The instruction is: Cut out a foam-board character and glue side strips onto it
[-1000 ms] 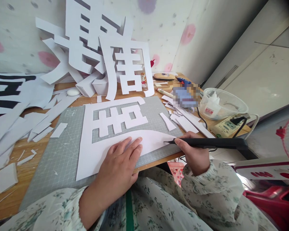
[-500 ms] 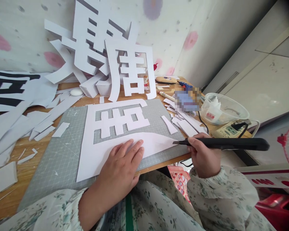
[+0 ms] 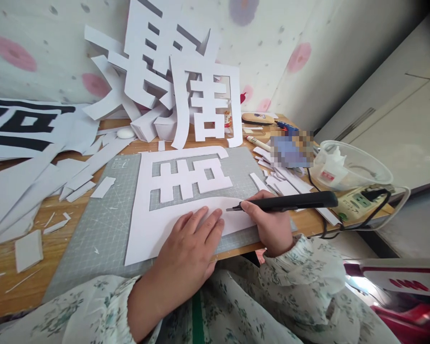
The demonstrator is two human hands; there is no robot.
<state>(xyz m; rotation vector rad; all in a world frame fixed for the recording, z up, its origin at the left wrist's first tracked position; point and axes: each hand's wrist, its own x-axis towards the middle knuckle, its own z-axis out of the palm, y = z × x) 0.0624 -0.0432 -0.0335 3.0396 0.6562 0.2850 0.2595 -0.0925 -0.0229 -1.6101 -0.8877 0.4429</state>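
My left hand lies flat with its fingers stretched out, pressing on a white foam-board sheet. In the upper part of that sheet, openings are cut around strokes of a character. The sheet rests on a grey gridded cutting mat. My right hand grips a black utility knife, its handle pointing right. The blade tip is over the sheet, just right of my left fingertips; whether it touches the surface I cannot tell. Part of the sheet's right end is hidden behind my right hand.
Cut-out white characters lean against the wall at the back. White offcuts lie left, with more scraps right. A printed character sheet is far left. A clear plastic bowl and a power strip stand right.
My right hand has moved left with the knife, bringing the blade from the sheet's right end to near my left fingers. My left hand stays on the sheet. The view has shifted slightly.
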